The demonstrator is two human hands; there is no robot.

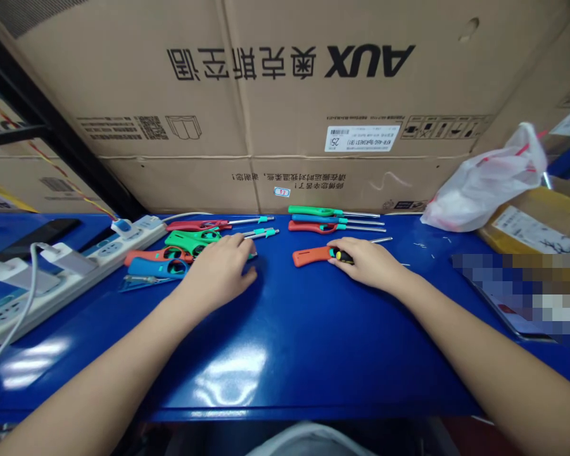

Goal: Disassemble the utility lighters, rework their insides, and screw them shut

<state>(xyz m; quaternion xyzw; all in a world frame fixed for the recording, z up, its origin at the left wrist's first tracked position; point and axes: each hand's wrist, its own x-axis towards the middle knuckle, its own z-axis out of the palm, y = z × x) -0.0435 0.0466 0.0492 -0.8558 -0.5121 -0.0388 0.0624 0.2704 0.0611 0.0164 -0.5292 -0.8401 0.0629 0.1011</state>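
My left hand (pixel 228 266) is over the pile of long-nosed lighters at the left, thumb apart from the curved fingers. The fingertips are partly hidden. Under and beside it lie a green lighter (pixel 185 238), an orange lighter (pixel 142 257), a blue lighter (pixel 156 268) and a red lighter (pixel 194 225). My right hand (pixel 361 258) is closed around a screwdriver (pixel 344 257) with a black, yellow-ended handle. The same hand rests against another orange lighter (pixel 308 256), whose metal tube sticks out behind the fingers.
Behind it lie a green lighter (pixel 308 210), a blue one (pixel 308 218) and a red one (pixel 308 227). A power strip (pixel 95 259) with chargers runs along the left. At the right are a plastic bag (pixel 484 183) and a partly blurred phone (pixel 503 304). A large carton (pixel 275 133) stands at the back.
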